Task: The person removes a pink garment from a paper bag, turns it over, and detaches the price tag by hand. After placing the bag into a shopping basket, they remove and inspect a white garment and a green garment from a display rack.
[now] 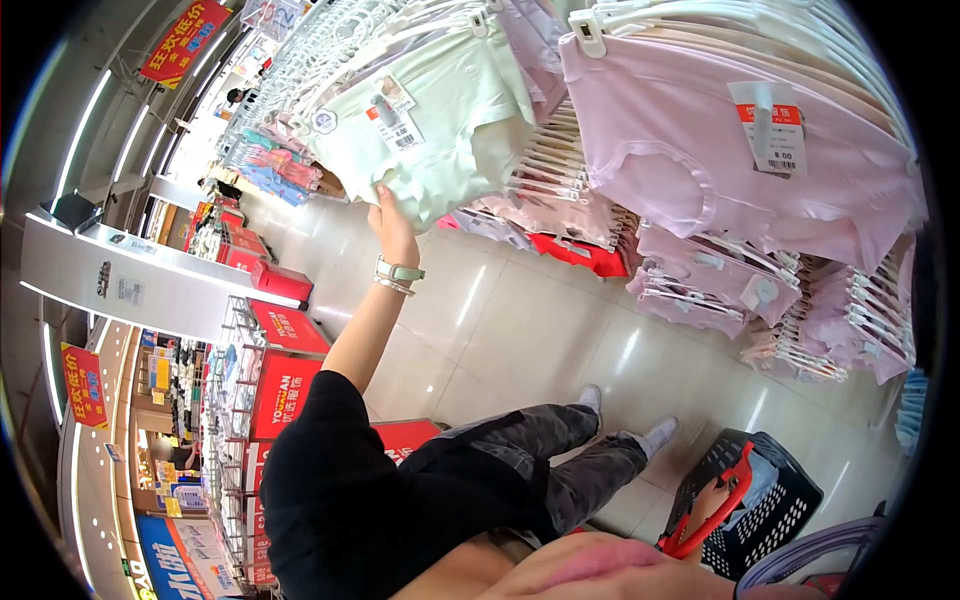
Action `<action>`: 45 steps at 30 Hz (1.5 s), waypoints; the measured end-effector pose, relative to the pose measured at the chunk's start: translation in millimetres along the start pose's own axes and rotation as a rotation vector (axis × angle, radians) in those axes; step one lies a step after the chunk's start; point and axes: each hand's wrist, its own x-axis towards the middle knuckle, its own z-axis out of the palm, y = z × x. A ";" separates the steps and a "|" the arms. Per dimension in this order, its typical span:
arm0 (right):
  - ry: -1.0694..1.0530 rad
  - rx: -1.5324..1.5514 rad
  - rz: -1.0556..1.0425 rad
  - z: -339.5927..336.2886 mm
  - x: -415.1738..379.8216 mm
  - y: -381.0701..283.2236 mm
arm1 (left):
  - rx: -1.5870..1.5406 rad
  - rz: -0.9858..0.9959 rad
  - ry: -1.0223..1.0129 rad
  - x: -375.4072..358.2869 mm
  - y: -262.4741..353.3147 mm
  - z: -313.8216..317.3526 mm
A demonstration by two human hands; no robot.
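Note:
My left hand (391,226), with a pale green watch (402,272) and a bracelet at the wrist, is closed on the lower edge of mint-green underpants (435,150). These hang from a clip hanger on the rack, with a white and orange price tag (400,128) on the front. Down at the right, my right hand (709,500) is at the red handle (735,490) of a black shopping basket (790,505), its fingers partly hidden. Something pale blue lies inside the basket.
Lilac underpants (660,125) hang at the upper right, above lower rows of pink garments (685,290) on hangers. Red-signed display racks (285,395) stand at the left. Shiny tile floor (490,330) runs between them. Red and yellow signs (186,42) hang overhead.

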 end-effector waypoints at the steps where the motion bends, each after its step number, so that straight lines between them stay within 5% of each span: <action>1: -0.003 0.000 -0.001 1.1 1.0 2.6 | 0.002 0.000 0.002 2.7 -2.9 -4.3; 8: 0.013 0.003 -0.030 -4.4 1.5 -4.4 | -0.074 -0.026 0.217 12.8 -1.8 -22.3; 14: 0.089 -0.021 -0.089 -5.5 -2.0 -13.5 | -0.095 0.102 0.040 18.6 -0.4 -35.0; 26: 0.036 0.024 -0.025 -14.8 -2.0 -22.4 | -0.168 -0.117 -0.052 18.6 25.7 -19.3; 32: 0.046 0.008 -0.023 -9.4 -1.5 -18.4 | -0.348 -0.191 -0.012 35.3 8.9 -30.0; 35: 0.065 -0.024 -0.003 -6.4 -3.1 -16.0 | -0.033 -0.040 0.218 43.2 0.4 -34.1; 37: 0.084 -0.047 0.003 -4.3 -3.0 -15.0 | -0.005 -0.433 0.254 50.6 -6.0 -43.3; 39: 0.071 -0.038 -0.009 -3.4 -2.6 -11.2 | -0.021 -0.422 0.096 26.7 24.2 -21.2; 41: 0.101 -0.029 0.001 -1.6 -4.6 -14.1 | -0.016 -0.281 -0.184 11.8 42.6 -2.8; 43: 0.126 -0.022 0.008 -2.6 -5.6 -15.5 | 0.249 0.122 -0.510 12.0 55.9 19.6; 45: 0.090 -0.038 -0.006 -3.1 -3.9 -11.7 | 0.604 0.721 -0.627 6.8 79.2 52.4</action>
